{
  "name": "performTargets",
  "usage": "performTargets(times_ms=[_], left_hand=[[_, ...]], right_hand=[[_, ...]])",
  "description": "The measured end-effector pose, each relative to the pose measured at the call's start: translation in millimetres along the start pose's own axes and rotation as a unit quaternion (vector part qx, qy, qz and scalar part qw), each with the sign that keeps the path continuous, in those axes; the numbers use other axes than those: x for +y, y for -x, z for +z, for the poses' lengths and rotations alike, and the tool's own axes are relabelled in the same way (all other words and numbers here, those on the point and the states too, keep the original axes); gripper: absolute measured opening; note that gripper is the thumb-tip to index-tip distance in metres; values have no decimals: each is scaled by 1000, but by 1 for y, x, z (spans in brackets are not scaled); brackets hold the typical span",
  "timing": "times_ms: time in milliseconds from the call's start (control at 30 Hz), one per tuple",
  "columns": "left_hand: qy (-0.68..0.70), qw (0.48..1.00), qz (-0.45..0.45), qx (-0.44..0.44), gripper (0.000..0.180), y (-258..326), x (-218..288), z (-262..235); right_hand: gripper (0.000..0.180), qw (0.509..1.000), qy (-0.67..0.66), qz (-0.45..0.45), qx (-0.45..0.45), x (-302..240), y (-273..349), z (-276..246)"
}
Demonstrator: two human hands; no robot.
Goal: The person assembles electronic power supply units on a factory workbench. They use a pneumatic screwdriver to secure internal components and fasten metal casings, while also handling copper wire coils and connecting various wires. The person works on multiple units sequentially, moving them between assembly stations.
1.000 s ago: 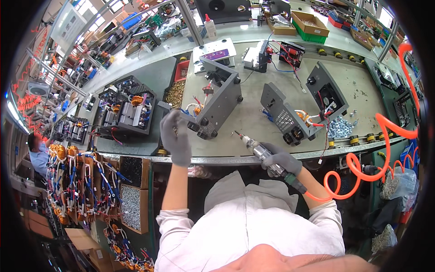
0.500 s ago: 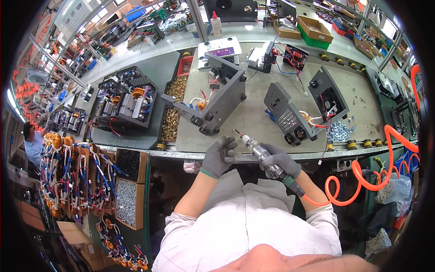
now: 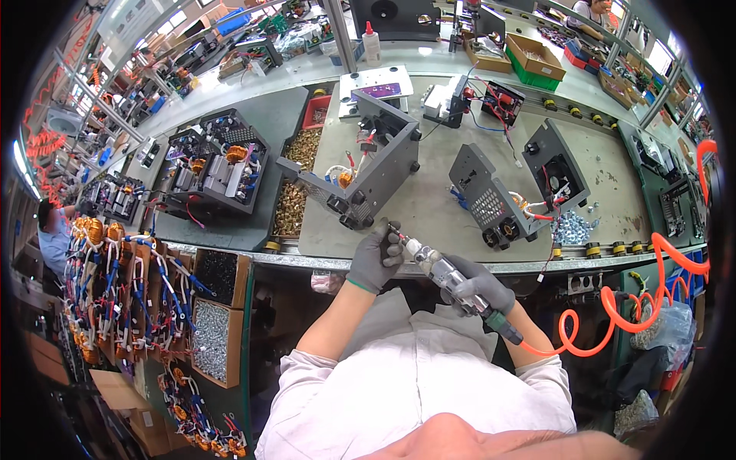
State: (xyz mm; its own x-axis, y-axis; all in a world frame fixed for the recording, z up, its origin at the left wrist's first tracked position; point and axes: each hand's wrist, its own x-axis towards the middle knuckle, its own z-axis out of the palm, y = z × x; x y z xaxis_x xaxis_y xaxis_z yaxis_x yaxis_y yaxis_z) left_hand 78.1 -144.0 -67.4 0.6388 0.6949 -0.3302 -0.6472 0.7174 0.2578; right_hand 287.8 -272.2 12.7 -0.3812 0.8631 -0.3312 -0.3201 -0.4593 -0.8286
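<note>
My right hand (image 3: 481, 287), in a grey glove, is wrapped round a silver pneumatic screwdriver (image 3: 437, 268) with an orange coiled air hose (image 3: 571, 331) at its rear. The tool points up and left. My left hand (image 3: 376, 259), also gloved, has its fingers curled in at the screwdriver's tip; whatever they pinch is too small to make out. Just beyond that hand stands a dark grey angled metal housing (image 3: 387, 180) with an orange-wound coil and cables inside. To its right is a second dark housing (image 3: 491, 195) with a perforated panel and wires.
Loose silver fasteners (image 3: 571, 228) lie by the right housing. A strip of brass-coloured parts (image 3: 291, 203) runs left of the work board (image 3: 429, 207). A fuller assembly (image 3: 218, 169) stands further left. Wired coils (image 3: 115, 299) and a box of screws (image 3: 217, 337) are at lower left.
My left hand has moved slightly up and right, its fingers now at the screwdriver's tip. My right hand and the screwdriver have shifted slightly right and down.
</note>
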Motion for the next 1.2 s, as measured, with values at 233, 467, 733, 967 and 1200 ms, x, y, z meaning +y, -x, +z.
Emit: performTargets(times_ms=[233,467,733,967,1200], left_hand=[[-258,953,134,89,27,19,-4,38],[-549,812,145,137,31,37,35,55],[-764,80,634,91,25,2,124,103],[-913,176,367,12,33,-19,155,86],[-882,205,423,-35,30,-20,157,80]], right_hand=[[85,1000,14,13,11,-8,11,7],[90,988,121,-89,30,-1,-10,15],[98,994,56,-87,30,-8,-41,7],[101,995,43,-84,28,-5,-45,2],[98,996,52,-76,21,-11,-55,-1]])
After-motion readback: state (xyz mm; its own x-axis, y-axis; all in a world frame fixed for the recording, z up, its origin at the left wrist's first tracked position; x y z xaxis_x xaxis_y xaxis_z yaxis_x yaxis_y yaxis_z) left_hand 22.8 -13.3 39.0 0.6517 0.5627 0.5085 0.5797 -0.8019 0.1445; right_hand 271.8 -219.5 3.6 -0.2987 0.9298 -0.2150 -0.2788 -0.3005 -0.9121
